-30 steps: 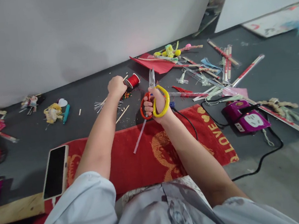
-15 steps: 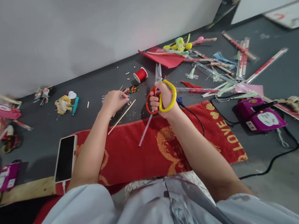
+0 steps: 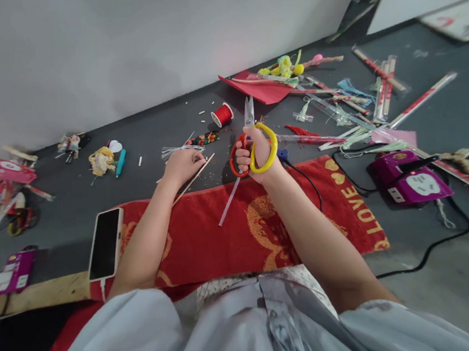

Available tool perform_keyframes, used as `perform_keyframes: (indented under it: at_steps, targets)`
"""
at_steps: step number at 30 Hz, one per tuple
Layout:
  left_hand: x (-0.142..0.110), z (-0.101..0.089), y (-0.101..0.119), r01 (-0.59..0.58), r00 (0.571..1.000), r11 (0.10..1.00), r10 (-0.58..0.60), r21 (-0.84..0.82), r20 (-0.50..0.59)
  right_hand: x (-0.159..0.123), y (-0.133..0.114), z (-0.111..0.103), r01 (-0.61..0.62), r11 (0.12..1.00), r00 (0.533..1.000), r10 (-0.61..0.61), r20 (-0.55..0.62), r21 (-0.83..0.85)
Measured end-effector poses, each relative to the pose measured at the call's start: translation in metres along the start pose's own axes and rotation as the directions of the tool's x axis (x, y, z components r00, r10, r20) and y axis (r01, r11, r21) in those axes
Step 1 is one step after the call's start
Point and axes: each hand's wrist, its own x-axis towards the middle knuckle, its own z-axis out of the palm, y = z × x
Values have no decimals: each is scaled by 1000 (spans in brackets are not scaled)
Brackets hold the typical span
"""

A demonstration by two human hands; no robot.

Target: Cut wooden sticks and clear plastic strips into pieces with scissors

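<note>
My right hand point(image 3: 253, 153) is wrapped round a pair of scissors point(image 3: 249, 114) with one red and one yellow handle loop, blades pointing away from me. A translucent stick point(image 3: 229, 202) runs from under that hand onto the red towel; whether the hand touches it, I cannot tell. A blue piece point(image 3: 283, 154) shows at the wrist. My left hand point(image 3: 184, 167) is closed, fingertips pinched together beside a thin wooden stick point(image 3: 194, 179); what they hold is hidden. Just behind it lie a bundle of thin pale strands point(image 3: 175, 150) and a dark patterned piece point(image 3: 204, 139).
A red thread spool point(image 3: 222, 115) and red paper point(image 3: 253, 88) lie at the back. A red towel point(image 3: 221, 240) covers the front, with a phone point(image 3: 106, 243) at its left. Purple power sockets point(image 3: 409, 177), cords and wrapped sticks point(image 3: 422, 101) lie on the right.
My left hand has moved down toward the thin wooden stick, uncovering the pale strands behind it. The right hand keeps its hold on the scissors. The whole view has shifted slightly.
</note>
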Motion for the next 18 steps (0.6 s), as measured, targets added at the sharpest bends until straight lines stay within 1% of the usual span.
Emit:
perform_keyframes:
  at_steps: [3,5,7,10,14,15,18]
  targets:
    - [4,0,0,-21,1000,1000,21,-13,12,-1,-1,0,0,1000,1000,0,2,1]
    - [7,-2,-2,-14,1000,999,15,-33,28,-1,-1,1,5,1000,1000,-5,-1,5]
    - [12,-7,-5,5,1000,998,-3,-55,22,-1,-1,1,7,1000,1000,-7,-6,3]
    - [23,-19,-7,23,1000,998,-24,-58,-18,-1,-1,1,12,1000,1000,-12,-10,-2]
    - [54,-30,-4,45,997,998,-47,-39,-63,-3,-2,2,7,1000,1000,-7,-16,15]
    - [65,-30,-3,51,997,998,-53,-40,-62,-3,-2,2,3,1000,1000,-3,-21,19]
    - [97,-25,-2,95,990,995,-98,-29,-105,-4,-4,3,-8,1000,999,9,-36,24]
